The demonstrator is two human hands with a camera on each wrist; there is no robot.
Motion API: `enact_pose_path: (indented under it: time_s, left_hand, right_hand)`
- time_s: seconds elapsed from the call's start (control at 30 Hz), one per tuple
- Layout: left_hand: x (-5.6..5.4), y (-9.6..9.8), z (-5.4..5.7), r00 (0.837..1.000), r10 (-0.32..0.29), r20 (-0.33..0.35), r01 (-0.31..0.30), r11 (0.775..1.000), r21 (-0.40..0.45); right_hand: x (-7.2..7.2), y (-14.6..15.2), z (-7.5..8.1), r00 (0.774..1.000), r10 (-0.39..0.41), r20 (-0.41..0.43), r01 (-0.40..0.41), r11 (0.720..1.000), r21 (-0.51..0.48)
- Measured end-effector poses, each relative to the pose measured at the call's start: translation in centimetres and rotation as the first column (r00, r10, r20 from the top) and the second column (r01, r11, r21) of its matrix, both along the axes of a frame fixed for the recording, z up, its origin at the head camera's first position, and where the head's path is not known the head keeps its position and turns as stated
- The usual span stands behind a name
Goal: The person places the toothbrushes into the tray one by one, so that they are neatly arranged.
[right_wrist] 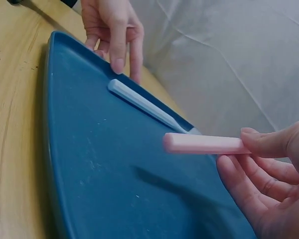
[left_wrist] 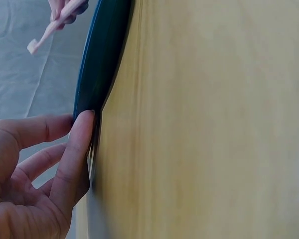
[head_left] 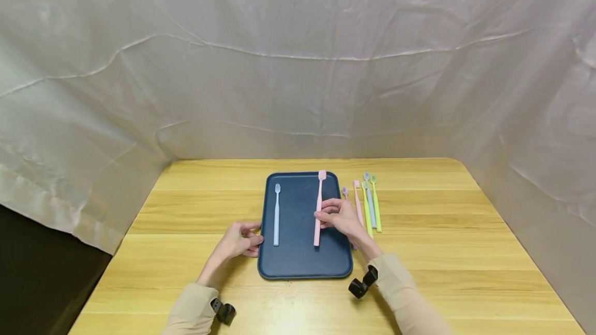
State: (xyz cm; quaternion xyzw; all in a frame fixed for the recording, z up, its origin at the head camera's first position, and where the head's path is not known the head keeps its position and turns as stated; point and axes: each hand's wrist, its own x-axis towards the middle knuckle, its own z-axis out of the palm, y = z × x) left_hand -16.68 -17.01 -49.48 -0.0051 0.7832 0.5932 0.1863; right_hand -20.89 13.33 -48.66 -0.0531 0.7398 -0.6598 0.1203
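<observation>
My right hand (head_left: 343, 218) pinches a pink toothbrush (head_left: 317, 234) by its handle, thumb against fingers. The brush is held above the right half of a dark blue tray (head_left: 298, 265), bristle head toward the far edge; its shadow falls on the tray in the right wrist view. On the tray's left side lies a light blue toothbrush (head_left: 277, 221), head pointing away from me. My left hand (head_left: 237, 242) holds the tray's left rim between thumb and fingers, as the left wrist view (left_wrist: 40, 179) also shows.
Right of the tray, several toothbrushes lie side by side on the wooden table (head_left: 465, 252): a purple one (head_left: 345, 191), a pink one (head_left: 358, 200), yellow-green ones (head_left: 376, 211) and a blue one (head_left: 370, 206). My right forearm partly covers them. A pale curtain (head_left: 298, 92) hangs behind.
</observation>
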Motion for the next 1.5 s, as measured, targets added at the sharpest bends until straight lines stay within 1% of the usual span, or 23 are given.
enact_pose_path:
  time_s: [0.13,0.3,0.43,0.53,0.6,0.73,0.77,0.83,0.9,1.07,1.27,1.4,1.5]
  left_hand:
    - [0.0,0.0,0.0,1.0,0.003,0.001,-0.003,1.0,-0.003]
    - [-0.1,-0.1,-0.1,1.0,-0.004,-0.002,0.004,1.0,-0.003]
    - [-0.1,-0.2,0.0,1.0,-0.018,-0.011,0.018,1.0,0.002]
    - [-0.1,-0.2,0.0,1.0,-0.025,-0.014,0.025,1.0,0.008]
    - [-0.1,-0.2,0.0,1.0,-0.027,-0.014,0.027,1.0,0.012]
    - [-0.1,-0.2,-0.1,1.0,-0.029,-0.011,0.029,0.999,0.018]
    - [-0.1,-0.2,-0.1,1.0,-0.03,-0.009,0.03,0.999,0.02]
    - [-0.1,-0.2,-0.1,1.0,-0.031,-0.006,0.031,0.999,0.022]
    - [-0.1,-0.2,-0.1,0.999,-0.033,-0.004,0.033,0.999,0.026]
    - [-0.1,-0.2,0.0,0.999,-0.037,-0.006,0.037,0.999,0.032]
    - [-0.1,-0.1,0.0,1.0,-0.031,-0.003,0.031,0.999,0.029]
    - [-0.1,-0.1,-0.1,0.999,-0.032,-0.007,0.032,0.999,0.024]
    - [-0.1,-0.1,-0.1,0.999,-0.032,-0.008,0.032,0.999,0.02]
  right_hand:
    - [-0.1,-0.8,-0.4,1.0,0.006,0.003,-0.006,1.0,-0.006]
    - [-0.1,-1.8,-0.5,1.0,-0.001,0.001,0.001,1.0,-0.022]
    - [-0.2,-2.6,-0.5,1.0,-0.029,-0.012,0.029,1.0,0.002]
    - [-0.3,-3.0,-0.8,0.999,-0.024,-0.036,0.025,1.0,0.012]
    - [0.1,-3.4,0.1,0.999,-0.017,-0.045,0.018,0.999,0.029]
    - [0.1,-4.2,0.3,0.998,-0.031,-0.048,0.035,0.996,0.084]
    - [0.1,-4.4,0.2,0.998,-0.038,-0.053,0.043,0.994,0.098]
    - [-0.4,-4.7,-0.9,0.997,-0.055,-0.061,0.062,0.992,0.108]
    - [-0.5,-5.0,-1.2,0.995,-0.066,-0.077,0.074,0.991,0.114]
    - [-0.4,-5.4,-1.5,0.992,-0.077,-0.1,0.09,0.987,0.134]
    - [-0.6,-6.0,-1.9,0.992,-0.075,-0.097,0.09,0.983,0.158]
    - [-0.6,-6.5,-1.9,0.993,-0.078,-0.09,0.092,0.983,0.162]
    - [-0.6,-6.7,-1.9,0.992,-0.075,-0.1,0.09,0.985,0.15]
